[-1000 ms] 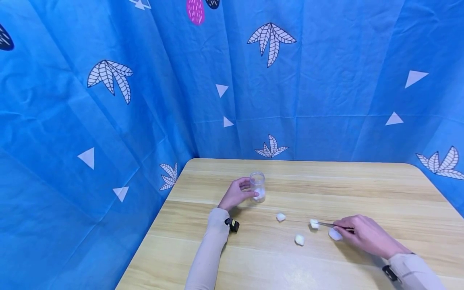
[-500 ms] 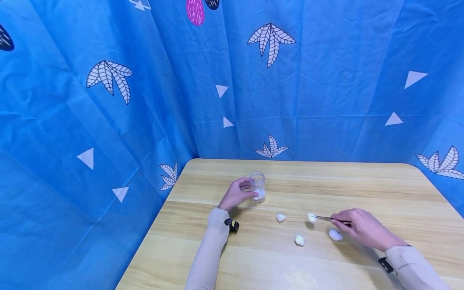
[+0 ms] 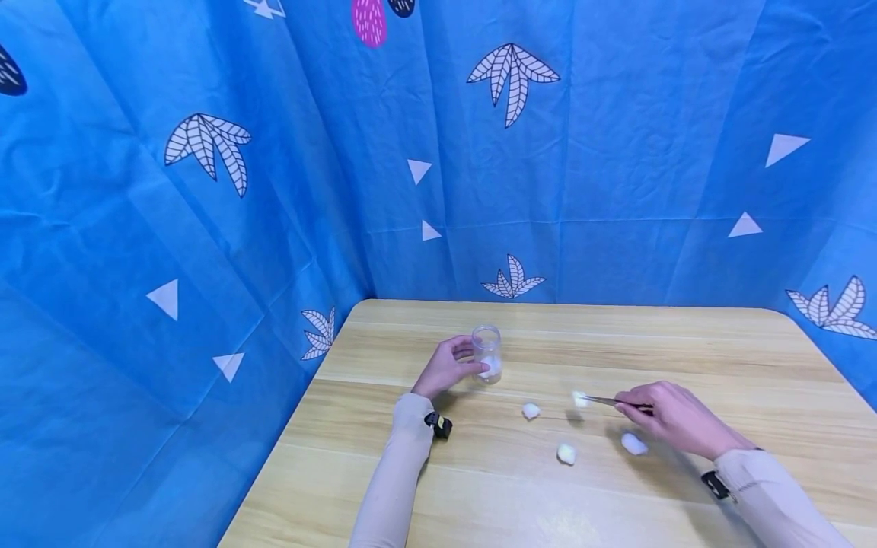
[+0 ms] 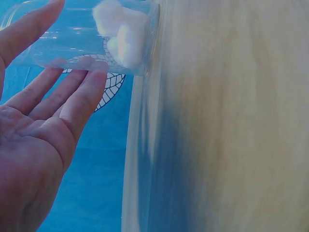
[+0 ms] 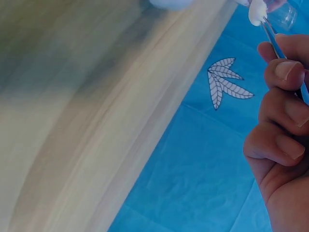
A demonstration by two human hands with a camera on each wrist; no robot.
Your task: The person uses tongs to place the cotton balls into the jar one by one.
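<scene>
On the left of the table, my left hand [image 3: 445,367] holds a clear plastic jar [image 3: 487,342] upright, thumb on one side and fingertips on the other. Several white cotton balls [image 4: 128,36] lie at the bottom of the jar. My right hand [image 3: 674,417] grips metal tweezers [image 3: 603,400], fingers curled round them. Pinched in the tweezers' tips is a cotton ball [image 3: 579,399], raised over the table with its shadow below. Three more lie on the wood: one cotton ball [image 3: 530,411] nearest the jar, another cotton ball [image 3: 566,454] closer to me, and a larger cotton ball [image 3: 633,444] beneath the right hand.
The light wooden table [image 3: 425,487] has rounded far corners. A blue patterned curtain [image 3: 617,167] hangs behind it and along its left side. A black strap device sits on each wrist.
My right hand has lifted the tweezers with the cotton ball off the table and carried them left and away from me, toward the jar. The left hand and jar stay put.
</scene>
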